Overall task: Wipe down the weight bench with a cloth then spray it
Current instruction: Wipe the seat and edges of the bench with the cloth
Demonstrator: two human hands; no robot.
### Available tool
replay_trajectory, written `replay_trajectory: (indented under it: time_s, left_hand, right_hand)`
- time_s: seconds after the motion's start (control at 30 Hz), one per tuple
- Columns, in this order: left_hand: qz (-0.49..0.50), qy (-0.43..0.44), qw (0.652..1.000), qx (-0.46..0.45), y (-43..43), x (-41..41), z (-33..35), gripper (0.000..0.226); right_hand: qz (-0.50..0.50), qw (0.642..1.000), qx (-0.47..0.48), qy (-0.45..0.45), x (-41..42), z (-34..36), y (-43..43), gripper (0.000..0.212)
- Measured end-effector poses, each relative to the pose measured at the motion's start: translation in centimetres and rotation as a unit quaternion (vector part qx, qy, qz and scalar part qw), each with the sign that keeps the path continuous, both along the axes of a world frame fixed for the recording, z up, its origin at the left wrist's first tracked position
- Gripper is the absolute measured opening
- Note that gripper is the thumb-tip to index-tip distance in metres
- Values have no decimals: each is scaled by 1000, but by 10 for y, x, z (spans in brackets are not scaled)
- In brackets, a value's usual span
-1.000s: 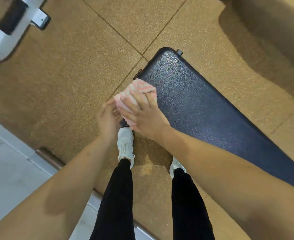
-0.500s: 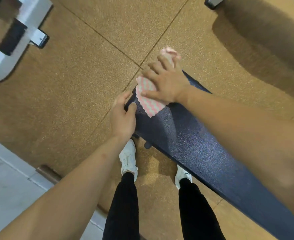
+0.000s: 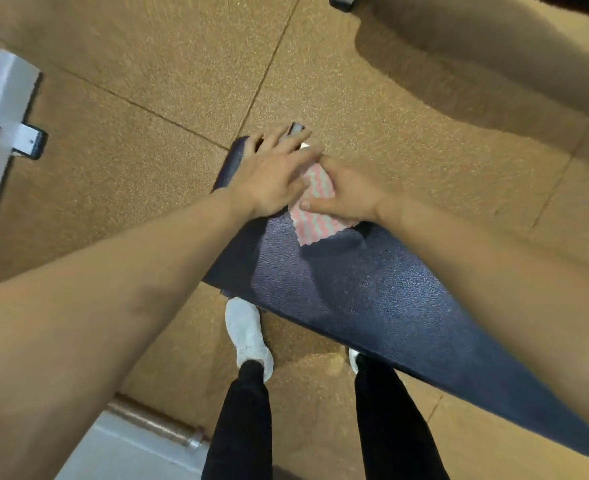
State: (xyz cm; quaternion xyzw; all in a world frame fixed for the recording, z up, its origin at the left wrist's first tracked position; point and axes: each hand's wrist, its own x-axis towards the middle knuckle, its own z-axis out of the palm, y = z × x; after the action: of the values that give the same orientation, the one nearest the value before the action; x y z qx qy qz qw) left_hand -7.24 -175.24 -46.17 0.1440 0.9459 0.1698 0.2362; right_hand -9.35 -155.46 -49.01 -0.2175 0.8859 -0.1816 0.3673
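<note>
The cloth [image 3: 315,209], pink-and-white patterned, lies flat on the dark padded surface [image 3: 355,292] near its far end. The right hand [image 3: 350,195] presses down on the cloth, palm flat, thumb extended along the cloth's near part; its fingers are hidden under the left hand. The left hand [image 3: 272,171] rests at the far end of the surface, fingers [image 3: 268,140] spread and extended, gripping nothing, overlapping the cloth's left edge. White shoes [image 3: 248,334] stand on the floor [image 3: 147,168] beside the surface's near edge.
</note>
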Motion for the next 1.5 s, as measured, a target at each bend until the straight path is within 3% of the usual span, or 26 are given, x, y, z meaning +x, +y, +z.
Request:
replay_trajectory:
  time_s: [0.17,0.33,0.63,0.93,1.27,1.5]
  left_hand:
    - [-61,-46,997,-28,40,-10,-6,44]
    - [-128,-93,986,-49,84,-20,-2,53]
    - [-204,-110,970,-65,179,6,-4,56]
    - [-253,-94,961,-62,266,34,-2,60]
    - [-259,-74,963,18,345,61,-6,62]
    - [-272,-118,954,46,425,74,-1,58]
  right_hand:
    - [-60,995,-33,-71,12,-3,56,79]
    - [-68,993,-24,-94,26,-3,122,59]
    - [-70,995,12,-70,62,14,225,68]
    - [-158,986,48,14,125,19,304,65]
    - [-222,966,122,60,170,26,383,56]
    - [-295,946,114,65,205,32,447,55]
